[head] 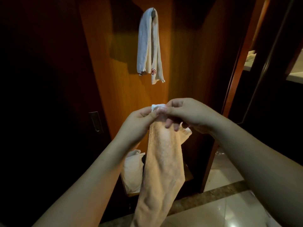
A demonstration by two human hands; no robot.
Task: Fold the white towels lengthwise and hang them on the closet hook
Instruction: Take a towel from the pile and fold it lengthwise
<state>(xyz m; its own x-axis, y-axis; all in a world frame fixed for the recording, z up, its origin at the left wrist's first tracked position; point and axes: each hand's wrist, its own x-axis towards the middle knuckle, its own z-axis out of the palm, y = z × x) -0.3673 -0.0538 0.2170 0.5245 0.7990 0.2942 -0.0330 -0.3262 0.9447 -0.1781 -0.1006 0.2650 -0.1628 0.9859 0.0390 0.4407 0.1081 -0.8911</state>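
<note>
Left hand (pixel 141 117), right hand (pixel 185 114) pinch towel (pixel 162 161)

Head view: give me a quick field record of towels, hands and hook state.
held towel: white towel hangs long and narrow from both hands, top end pinched together
left hand: left hand grips the top end
right hand: right hand pinches the same top end, fingers curled over it
hung towel: folded towel draped over the hook on the wooden panel, red flower mark near its lower end
other cloth: white cloth low in the closet behind the held towel
task state: one hung, one in hand
</note>
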